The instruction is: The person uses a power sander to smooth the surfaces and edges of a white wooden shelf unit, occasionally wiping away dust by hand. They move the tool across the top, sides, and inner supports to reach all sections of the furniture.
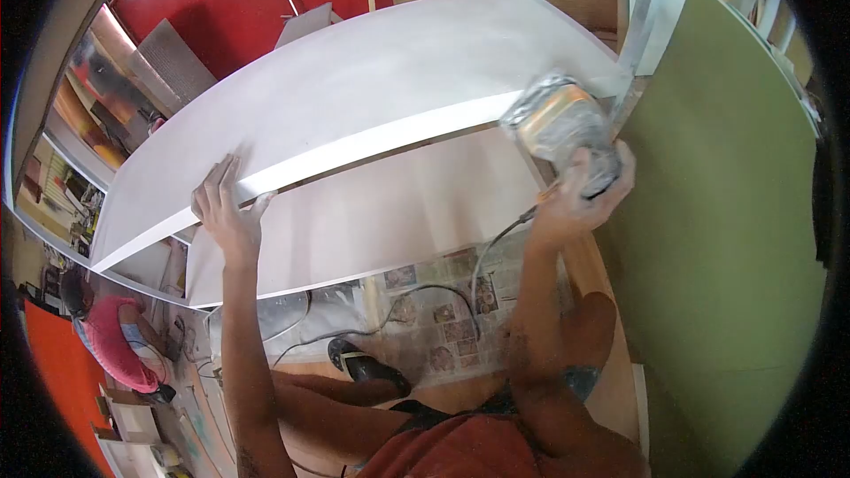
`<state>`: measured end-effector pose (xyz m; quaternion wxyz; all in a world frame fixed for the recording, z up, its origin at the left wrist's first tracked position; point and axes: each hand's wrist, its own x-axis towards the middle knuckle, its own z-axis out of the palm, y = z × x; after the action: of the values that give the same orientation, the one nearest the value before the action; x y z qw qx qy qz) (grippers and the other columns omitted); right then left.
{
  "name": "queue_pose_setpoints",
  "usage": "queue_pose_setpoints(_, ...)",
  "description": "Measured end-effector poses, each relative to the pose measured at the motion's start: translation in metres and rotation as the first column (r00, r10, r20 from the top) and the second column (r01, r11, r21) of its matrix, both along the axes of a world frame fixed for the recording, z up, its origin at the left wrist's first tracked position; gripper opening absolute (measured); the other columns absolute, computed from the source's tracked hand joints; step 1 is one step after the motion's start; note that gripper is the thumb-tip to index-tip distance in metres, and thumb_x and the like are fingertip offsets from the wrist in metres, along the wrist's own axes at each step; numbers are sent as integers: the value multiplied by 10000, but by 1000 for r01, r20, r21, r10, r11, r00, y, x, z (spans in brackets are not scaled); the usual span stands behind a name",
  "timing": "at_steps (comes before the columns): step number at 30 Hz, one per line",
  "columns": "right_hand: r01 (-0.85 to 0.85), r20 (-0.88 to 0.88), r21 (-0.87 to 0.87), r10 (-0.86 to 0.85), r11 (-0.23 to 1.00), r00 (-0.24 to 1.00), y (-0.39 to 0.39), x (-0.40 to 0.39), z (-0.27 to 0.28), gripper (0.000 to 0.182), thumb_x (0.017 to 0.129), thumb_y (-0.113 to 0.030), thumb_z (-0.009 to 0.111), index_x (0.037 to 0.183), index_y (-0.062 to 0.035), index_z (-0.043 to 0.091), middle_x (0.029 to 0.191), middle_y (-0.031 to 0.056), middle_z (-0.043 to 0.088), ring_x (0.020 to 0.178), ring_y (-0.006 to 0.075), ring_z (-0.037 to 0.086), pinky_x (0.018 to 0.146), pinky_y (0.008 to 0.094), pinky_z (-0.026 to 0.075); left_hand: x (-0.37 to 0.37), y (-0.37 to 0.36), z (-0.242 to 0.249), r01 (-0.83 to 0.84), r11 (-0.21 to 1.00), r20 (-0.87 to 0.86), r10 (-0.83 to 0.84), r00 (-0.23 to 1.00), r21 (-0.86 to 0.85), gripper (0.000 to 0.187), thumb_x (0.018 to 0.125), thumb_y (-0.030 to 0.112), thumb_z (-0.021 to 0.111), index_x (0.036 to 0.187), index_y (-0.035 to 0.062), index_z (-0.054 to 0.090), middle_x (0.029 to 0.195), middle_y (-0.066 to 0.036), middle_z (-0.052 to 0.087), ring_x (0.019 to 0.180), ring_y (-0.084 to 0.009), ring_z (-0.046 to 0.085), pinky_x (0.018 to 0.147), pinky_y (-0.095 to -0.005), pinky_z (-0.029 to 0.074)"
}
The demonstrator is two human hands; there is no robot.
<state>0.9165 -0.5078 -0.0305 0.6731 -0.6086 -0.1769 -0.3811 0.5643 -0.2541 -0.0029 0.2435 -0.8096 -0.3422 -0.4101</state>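
Note:
My right hand (589, 186) is wrapped round the body of an electric sander (558, 119), dusty and covered in what looks like plastic and tape. The sander is slightly blurred and sits at the right end of a white panel's front edge; its underside is hidden. The white panel (354, 80) is long, with a curved back and a straight front edge. On the left, my left hand (228, 204) grips that edge, fingers on top and thumb at the front. A cord (496, 243) trails from the sander. Below lies a second pale panel (398, 212).
Newspaper sheets (443, 327) cover the floor by my legs, with the cord across them. A large green board (726, 239) stands close on my right. Behind the panel is a red surface (204, 0). A person in a pink shirt (119, 341) crouches at lower left.

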Motion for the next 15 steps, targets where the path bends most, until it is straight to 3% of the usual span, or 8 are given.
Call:
queue_pose_setpoints(3, 22, -133, 98, -9, 995, 991, -8, 13, 16, 446, 993, -189, 724, 1358, 22, 579, 1318, 171, 582, 1197, 296, 571, 1049, 425, 478, 1, 3, -2, -1, 1000, 16, 0, 1000, 20, 915, 569, 207, 972, 1407, 173, 605, 1418, -9, 628, 1330, -289, 542, 1141, -483, 353)
queue_pose_setpoints(5, -35, -248, 231, 93, 972, 964, -7, 10, 26, 432, 1013, -175, 702, 1373, 24, 572, 1327, 165, 583, 1206, 296, 567, 1062, 419, 467, 2, 4, -4, 6, 999, 30, -8, 1000, 45, 914, 568, 209, 972, 1405, 177, 606, 1415, -6, 628, 1323, -292, 544, 1133, -488, 352)
queue_pose_setpoints(9, -36, -216, 119, 61, 992, 974, 7, -30, 18, 465, 979, -171, 742, 1371, 17, 576, 1324, 174, 585, 1214, 292, 568, 1074, 423, 461, 2, 8, -6, 13, 998, 36, -15, 999, 56, 910, 571, 239, 964, 1405, 180, 608, 1404, -1, 635, 1305, -287, 549, 1117, -486, 357)
queue_pose_setpoints(12, -98, 107, -52, 103, 994, 989, 29, -84, 25, 513, 916, -185, 809, 1350, -15, 593, 1367, 198, 542, 1278, 347, 543, 1070, 472, 473, 1, 9, -5, 28, 998, 42, -30, 999, 52, 885, 581, 320, 941, 1393, 174, 621, 1391, -2, 644, 1297, -284, 552, 1108, -483, 362)
queue_pose_setpoints(15, -211, 339, -162, 255, 964, 905, 48, -124, 27, 566, 852, -184, 860, 1350, -85, 610, 1403, 172, 486, 1321, 401, 503, 1044, 500, 497, 1, 10, -4, 47, 995, 38, -50, 998, 89, 846, 612, 443, 887, 1372, 165, 640, 1368, -8, 662, 1280, -286, 566, 1095, -477, 368)
